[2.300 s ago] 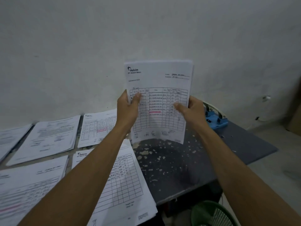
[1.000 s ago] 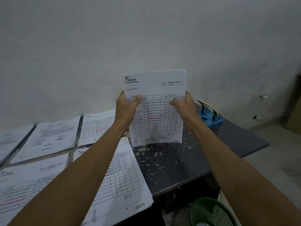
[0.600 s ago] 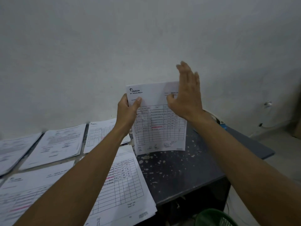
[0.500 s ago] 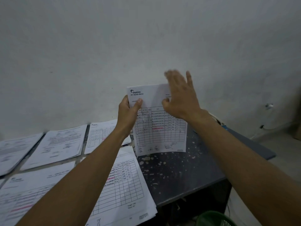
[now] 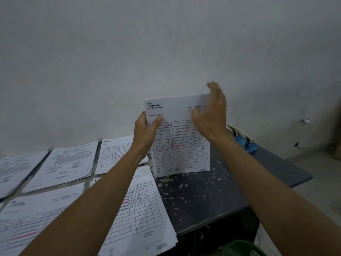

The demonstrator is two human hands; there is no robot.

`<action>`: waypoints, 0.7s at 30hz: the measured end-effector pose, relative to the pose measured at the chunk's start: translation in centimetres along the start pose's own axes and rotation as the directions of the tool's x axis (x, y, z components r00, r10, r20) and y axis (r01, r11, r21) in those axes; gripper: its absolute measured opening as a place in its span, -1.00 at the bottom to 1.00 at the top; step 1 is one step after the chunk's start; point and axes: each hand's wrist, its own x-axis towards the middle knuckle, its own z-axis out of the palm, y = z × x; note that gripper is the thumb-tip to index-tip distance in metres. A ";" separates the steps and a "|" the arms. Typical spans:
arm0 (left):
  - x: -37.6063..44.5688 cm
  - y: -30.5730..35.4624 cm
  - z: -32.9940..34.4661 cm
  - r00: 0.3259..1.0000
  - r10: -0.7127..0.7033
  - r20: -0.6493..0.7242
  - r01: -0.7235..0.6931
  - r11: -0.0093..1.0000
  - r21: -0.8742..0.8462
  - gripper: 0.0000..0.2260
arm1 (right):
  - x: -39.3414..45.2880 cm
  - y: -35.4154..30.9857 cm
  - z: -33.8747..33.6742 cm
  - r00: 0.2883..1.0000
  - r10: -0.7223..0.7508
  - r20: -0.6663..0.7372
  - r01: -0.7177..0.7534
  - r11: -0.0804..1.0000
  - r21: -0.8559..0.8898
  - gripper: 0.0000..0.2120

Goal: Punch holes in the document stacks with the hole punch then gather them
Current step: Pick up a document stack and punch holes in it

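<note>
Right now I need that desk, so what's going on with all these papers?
A person is squaring up a stack of white printed forms, standing it on edge on the dark speckled desk. The left hand grips its left edge; the right hand is at the top right corner, fingers relaxed. The blue hole punch sits untouched at the back right. More paper stacks lie flat to the left.

A document stack (image 5: 181, 137) stands upright on the table (image 5: 203, 196) (hole punch (image 5: 243, 140) far right); other stacks (image 5: 62, 165) lie left.
</note>
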 end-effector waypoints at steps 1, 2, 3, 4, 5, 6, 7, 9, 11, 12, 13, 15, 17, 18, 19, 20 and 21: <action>-0.1 -0.2 0.0 1.000 -0.008 0.001 0.008 1.000 -0.005 -0.75 | -0.5 1.0 0.0 0.988 0.154 0.027 -0.156 0.981 0.111 -0.31; -0.3 -0.5 0.0 1.000 -0.017 0.003 0.017 1.000 -0.011 -0.75 | -1.0 1.9 0.1 0.952 0.294 0.082 -0.305 0.927 0.216 -0.32; -0.5 -0.8 0.0 1.000 -0.028 0.005 0.028 0.999 -0.018 -0.76 | -1.5 2.8 0.2 0.902 0.402 0.155 -0.431 0.851 0.301 -0.36; -0.7 -1.1 0.1 0.999 -0.043 0.006 0.043 0.999 -0.028 -0.78 | -2.1 3.7 0.3 0.854 0.468 0.227 -0.520 0.778 0.352 -0.41; -0.8 -1.4 0.2 0.998 -0.057 0.006 0.057 0.998 -0.040 -0.79 | -2.6 4.6 0.4 0.820 0.494 0.290 -0.572 0.733 0.368 -0.48; -0.9 -1.7 0.3 0.998 -0.069 0.002 0.069 0.996 -0.047 -0.81 | -3.1 5.4 0.5 0.802 0.491 0.341 -0.594 0.717 0.365 -0.57; -0.9 -1.9 0.4 0.997 -0.074 -0.006 0.074 0.996 -0.044 -0.82 | -3.7 6.0 0.7 0.796 0.474 0.376 -0.597 0.717 0.360 -0.66; -1.0 -2.3 0.7 0.998 -0.057 -0.035 0.056 0.998 -0.027 -0.85 | -4.6 6.7 1.0 0.803 0.436 0.407 -0.579 0.732 0.359 -0.76; -1.0 -2.3 1.2 0.998 -0.026 -0.063 0.025 0.999 -0.023 -0.89 | -4.9 6.6 1.3 0.829 0.405 0.385 -0.542 0.751 0.377 -0.78; -1.0 -2.3 1.5 0.997 -0.015 -0.079 0.013 1.000 -0.022 -0.88 | -4.8 6.3 1.5 0.846 0.391 0.363 -0.519 0.761 0.390 -0.80; -0.9 -2.1 2.0 0.995 -0.007 -0.104 0.006 1.000 -0.017 -0.86 | -4.7 6.0 1.6 0.861 0.380 0.338 -0.497 0.769 0.403 -0.81; -0.7 -1.6 2.7 0.987 0.011 -0.160 -0.012 1.000 -0.007 -0.84 | -4.4 5.4 1.8 0.889 0.360 0.283 -0.453 0.779 0.433 -0.81; -0.4 -1.4 3.1 0.983 0.035 -0.182 -0.036 0.999 -0.002 -0.85 | -4.3 5.1 2.0 0.903 0.357 0.239 -0.429 0.780 0.456 -0.80; -0.5 -1.6 3.2 0.983 0.037 -0.182 -0.039 0.999 -0.004 -0.85 | -4.6 5.2 2.1 0.901 0.369 0.229 -0.434 0.772 0.464 -0.79; -0.7 -2.0 3.2 0.983 0.029 -0.179 -0.031 0.999 -0.010 -0.85 | -5.0 5.4 2.3 0.892 0.391 0.225 -0.451 0.760 0.469 -0.79; -1.0 -2.5 3.3 0.985 0.014 -0.174 -0.016 1.000 -0.014 -0.85 | -5.5 5.6 2.5 0.880 0.419 0.222 -0.474 0.745 0.469 -0.77; -1.4 -3.0 3.3 0.985 -0.002 -0.170 0.000 1.000 -0.011 -0.83 | -6.0 6.0 2.7 0.865 0.450 0.221 -0.499 0.729 0.468 -0.75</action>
